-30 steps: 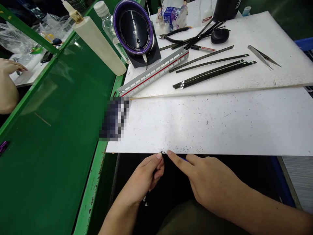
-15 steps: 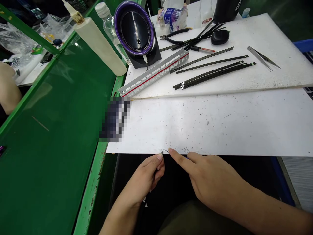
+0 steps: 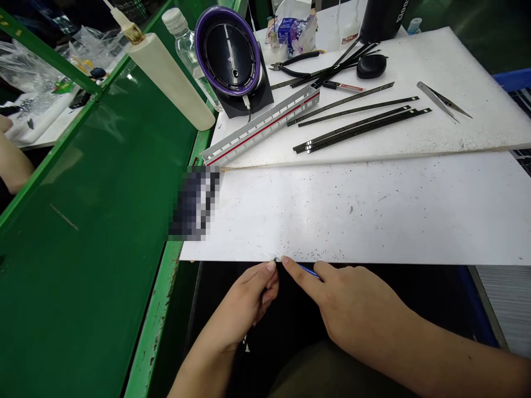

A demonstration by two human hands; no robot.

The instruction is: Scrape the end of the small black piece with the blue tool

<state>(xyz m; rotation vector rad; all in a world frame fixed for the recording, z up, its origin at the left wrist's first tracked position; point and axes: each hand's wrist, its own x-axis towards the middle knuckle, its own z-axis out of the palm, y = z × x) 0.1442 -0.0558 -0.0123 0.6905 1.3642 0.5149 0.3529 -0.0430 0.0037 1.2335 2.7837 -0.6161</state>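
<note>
Both of my hands meet at the near edge of the white board [image 3: 373,221]. My left hand [image 3: 249,301] is curled, its thumb and forefinger pinched on a tiny dark piece [image 3: 276,259] right at the board's edge. My right hand [image 3: 352,309] is closed around a thin blue-handled tool [image 3: 309,271], with the forefinger stretched along it and its tip touching that same tiny piece. Farther back, several long black strips [image 3: 357,124] lie on a second, raised white board [image 3: 456,66].
A grey slotted rail with a red line [image 3: 261,124], tweezers [image 3: 443,100], black cutters [image 3: 290,59], a black oval case [image 3: 371,65], a purple-rimmed fan [image 3: 228,52], a cream tube [image 3: 166,72] and a bottle [image 3: 182,33] stand behind. The green conveyor [image 3: 91,221] runs on the left; another person's arm [image 3: 12,160] is at far left.
My hands stay almost still at the board's edge; my right forefinger has slid slightly left, and more of the blue tool shows. The other person's hand at far left has drawn back.
</note>
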